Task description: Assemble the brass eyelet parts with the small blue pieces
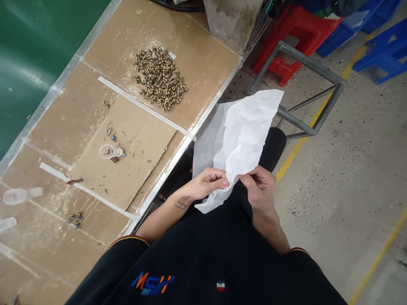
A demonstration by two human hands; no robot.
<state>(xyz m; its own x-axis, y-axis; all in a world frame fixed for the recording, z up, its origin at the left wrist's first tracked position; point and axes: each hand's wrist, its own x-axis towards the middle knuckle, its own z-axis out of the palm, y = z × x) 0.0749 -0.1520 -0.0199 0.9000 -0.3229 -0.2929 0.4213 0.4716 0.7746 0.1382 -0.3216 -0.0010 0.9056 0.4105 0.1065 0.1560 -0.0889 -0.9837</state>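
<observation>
A crumpled sheet of thin white paper [244, 131] hangs between my two hands, above my lap and just off the table's edge. My left hand [211, 183] pinches it near its lower end, thumb on top. Close beside it, my right hand [259, 185] grips the same gathered part from the other side, fingers curled. Most of the paper spreads out beyond the hands, and a short folded end sticks out below the left hand. Both hands are closed; some fingertips are hidden behind the paper.
On the cardboard-covered table [95, 127] lies a heap of small brass-coloured metal parts [160, 78]. Clear plastic cups [110, 151] and a few loose parts [75, 220] lie nearer. To the right stand a metal frame [313, 70], a red stool [294, 38] and a blue stool [383, 55].
</observation>
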